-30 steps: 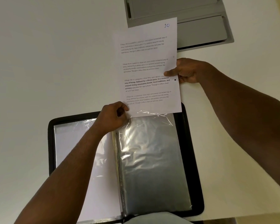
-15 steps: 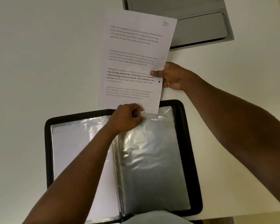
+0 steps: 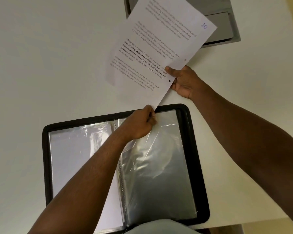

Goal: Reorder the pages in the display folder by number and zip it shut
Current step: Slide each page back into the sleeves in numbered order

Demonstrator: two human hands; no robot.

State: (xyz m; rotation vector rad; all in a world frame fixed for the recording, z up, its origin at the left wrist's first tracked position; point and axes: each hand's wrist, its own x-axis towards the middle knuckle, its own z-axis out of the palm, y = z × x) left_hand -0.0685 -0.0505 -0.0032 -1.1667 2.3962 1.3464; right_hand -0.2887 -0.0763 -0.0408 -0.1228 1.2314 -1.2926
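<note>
Page marked 10 (image 3: 159, 53) held tilted above the table, long axis running from its near corner up and away to the right, clear of the open display folder (image 3: 200, 166). Right hand (image 3: 184, 81) pinching its right edge; left hand (image 3: 139, 125) pinching the empty sleeve's (image 3: 159, 166) top edge, just below the page's near corner.
</note>
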